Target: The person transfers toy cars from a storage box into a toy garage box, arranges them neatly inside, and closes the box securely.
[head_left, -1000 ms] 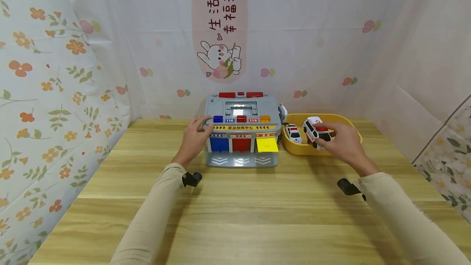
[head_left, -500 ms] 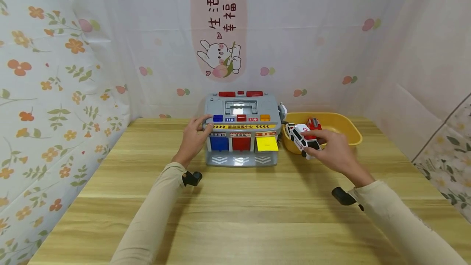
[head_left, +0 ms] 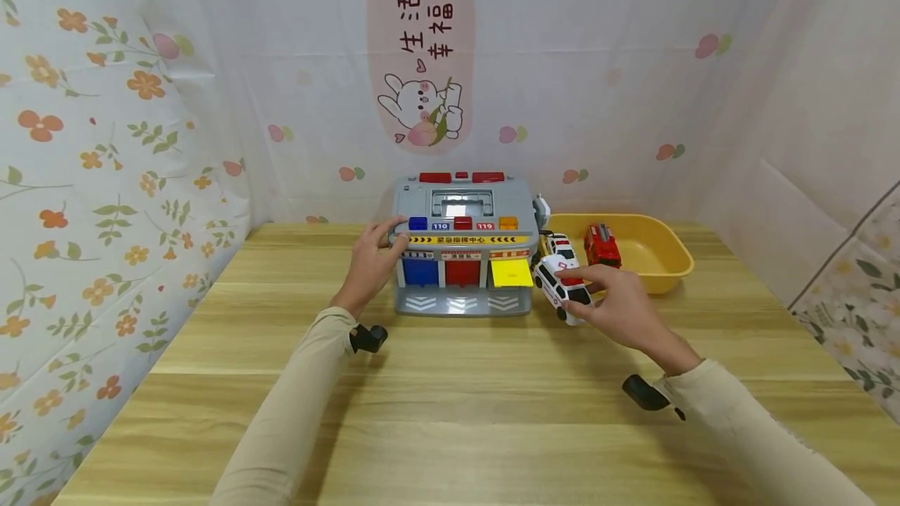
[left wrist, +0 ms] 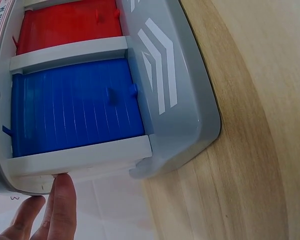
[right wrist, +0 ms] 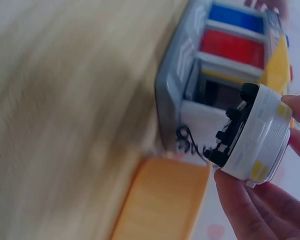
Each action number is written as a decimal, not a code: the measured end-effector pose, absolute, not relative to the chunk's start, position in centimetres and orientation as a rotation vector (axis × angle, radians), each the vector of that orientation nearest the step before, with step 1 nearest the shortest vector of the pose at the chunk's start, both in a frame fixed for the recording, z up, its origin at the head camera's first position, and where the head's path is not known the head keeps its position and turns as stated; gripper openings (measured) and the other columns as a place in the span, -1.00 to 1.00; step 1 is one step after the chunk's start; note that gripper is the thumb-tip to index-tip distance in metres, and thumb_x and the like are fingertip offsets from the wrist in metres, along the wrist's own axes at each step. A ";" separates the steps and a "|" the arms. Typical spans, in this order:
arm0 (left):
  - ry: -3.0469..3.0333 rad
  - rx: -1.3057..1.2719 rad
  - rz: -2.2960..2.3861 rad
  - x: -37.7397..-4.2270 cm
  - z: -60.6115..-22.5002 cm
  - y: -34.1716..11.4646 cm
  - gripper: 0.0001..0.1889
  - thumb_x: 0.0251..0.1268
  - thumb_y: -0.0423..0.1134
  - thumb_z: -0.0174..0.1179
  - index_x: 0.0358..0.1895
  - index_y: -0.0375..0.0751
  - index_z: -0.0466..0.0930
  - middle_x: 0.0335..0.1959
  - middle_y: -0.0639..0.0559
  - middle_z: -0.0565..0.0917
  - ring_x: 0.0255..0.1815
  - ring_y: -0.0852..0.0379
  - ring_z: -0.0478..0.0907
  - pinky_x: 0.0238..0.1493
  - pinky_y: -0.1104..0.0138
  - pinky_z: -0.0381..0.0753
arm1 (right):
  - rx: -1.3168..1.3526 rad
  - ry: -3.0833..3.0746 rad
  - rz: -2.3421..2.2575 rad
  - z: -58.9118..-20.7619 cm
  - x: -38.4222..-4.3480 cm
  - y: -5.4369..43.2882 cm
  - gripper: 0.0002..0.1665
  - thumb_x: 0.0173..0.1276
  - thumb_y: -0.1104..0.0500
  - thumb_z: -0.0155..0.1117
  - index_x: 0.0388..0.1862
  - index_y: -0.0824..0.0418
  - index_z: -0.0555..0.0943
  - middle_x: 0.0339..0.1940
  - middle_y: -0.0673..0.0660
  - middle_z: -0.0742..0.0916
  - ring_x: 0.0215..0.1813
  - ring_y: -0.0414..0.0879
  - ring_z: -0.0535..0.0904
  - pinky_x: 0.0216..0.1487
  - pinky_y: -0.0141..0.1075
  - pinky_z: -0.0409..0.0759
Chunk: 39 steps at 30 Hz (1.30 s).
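My right hand [head_left: 619,304] pinches a white toy ambulance [head_left: 555,287] with red trim, in front of the yellow basin's left end. In the right wrist view the ambulance [right wrist: 257,135] shows its wheels and ridged end, with fingers on both sides. A grey toy emergency station [head_left: 460,304] stands at the middle back. Its blue door [left wrist: 77,107] and red door [left wrist: 70,25] are down, while the yellow door [head_left: 511,273] is raised over a dark bay. My left hand [head_left: 369,265] rests on the station's left side, fingertips on its upper edge.
A yellow basin [head_left: 678,272] stands right of the station, holding a red toy fire truck [head_left: 602,245] and a white toy police car [head_left: 560,247]. A thin black cord [right wrist: 185,137] dangles at the station's right side. A patterned curtain [head_left: 598,100] hangs behind the wooden table [head_left: 450,412].
My right hand has lifted the ambulance out of the basin and moved left and toward the front, near the station's right side. The red fire truck has come into view. My left hand stays put.
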<state>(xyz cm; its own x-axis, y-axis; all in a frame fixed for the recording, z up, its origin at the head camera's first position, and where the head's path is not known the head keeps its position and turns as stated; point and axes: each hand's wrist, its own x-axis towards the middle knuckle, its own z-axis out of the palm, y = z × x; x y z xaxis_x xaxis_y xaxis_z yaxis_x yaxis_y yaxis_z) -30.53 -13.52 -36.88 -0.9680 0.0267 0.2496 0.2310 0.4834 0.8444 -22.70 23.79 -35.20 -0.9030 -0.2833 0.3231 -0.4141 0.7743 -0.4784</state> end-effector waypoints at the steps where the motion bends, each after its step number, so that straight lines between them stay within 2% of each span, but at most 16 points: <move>1: -2.523 -0.221 -1.488 -30.5 -36.9 -13.5 -0.54 0.50 0.06 0.05 0.37 0.07 0.47 0.38 -0.17 0.39 0.26 -0.22 0.54 0.21 -0.06 0.63 | 0.561 -2.737 0.814 -35.4 -22.6 23.6 -0.53 0.16 0.22 0.53 0.09 0.19 0.72 0.08 0.35 0.74 -0.15 0.19 0.76 -0.20 -0.03 0.77; 10: -2.520 -0.210 -1.495 -30.5 -37.2 -13.5 -0.54 0.50 0.07 0.04 0.37 0.08 0.47 0.38 -0.18 0.38 0.27 -0.22 0.53 0.23 -0.07 0.61 | 0.668 -2.757 0.765 -37.7 -22.3 21.2 -0.52 0.16 0.16 0.54 0.10 0.16 0.72 0.06 0.24 0.78 -0.08 0.10 0.74 -0.08 0.00 0.75; 17: -2.528 -0.212 -1.500 -30.4 -37.2 -13.5 -0.54 0.51 0.07 0.03 0.39 0.10 0.46 0.40 -0.17 0.37 0.29 -0.22 0.52 0.23 -0.07 0.61 | 0.661 -2.734 0.799 -38.5 -22.7 19.8 -0.52 0.14 0.12 0.57 0.07 0.17 0.73 0.05 0.25 0.78 -0.16 0.07 0.77 -0.14 -0.04 0.76; 26: -2.518 -0.217 -1.495 -30.4 -37.4 -13.5 -0.55 0.51 0.07 0.04 0.37 0.09 0.47 0.38 -0.19 0.38 0.26 -0.23 0.54 0.19 -0.06 0.64 | 0.667 -2.683 0.772 -39.6 -23.3 17.9 -0.50 0.11 0.12 0.59 0.05 0.21 0.74 0.03 0.29 0.75 -0.14 0.08 0.72 -0.14 -0.06 0.76; 32: -2.526 -0.226 -1.485 -30.3 -37.3 -13.5 -0.53 0.52 0.07 0.01 0.40 0.08 0.45 0.38 -0.21 0.37 0.28 -0.25 0.53 0.22 -0.08 0.63 | 0.685 -2.707 0.640 -39.3 -23.3 17.2 -0.45 0.09 0.12 0.61 0.10 0.19 0.73 0.17 0.35 0.69 0.05 0.15 0.65 0.07 0.03 0.71; 36: -2.527 -0.225 -1.477 -30.4 -37.1 -13.6 -0.52 0.51 0.10 0.01 0.39 0.10 0.44 0.39 -0.19 0.37 0.29 -0.24 0.52 0.22 -0.08 0.62 | 0.775 -2.765 0.522 -38.9 -23.5 16.7 -0.34 0.07 0.13 0.63 0.21 0.13 0.67 0.35 0.40 0.55 0.21 0.21 0.58 0.21 0.06 0.65; 39: -2.528 -0.231 -1.470 -30.5 -37.1 -13.6 -0.53 0.51 0.10 0.01 0.39 0.12 0.45 0.40 -0.17 0.37 0.29 -0.22 0.53 0.23 -0.08 0.62 | 0.873 -2.768 0.465 -38.9 -23.6 16.3 -0.27 0.03 0.19 0.65 0.25 0.14 0.63 0.40 0.43 0.46 0.29 0.26 0.51 0.30 0.09 0.58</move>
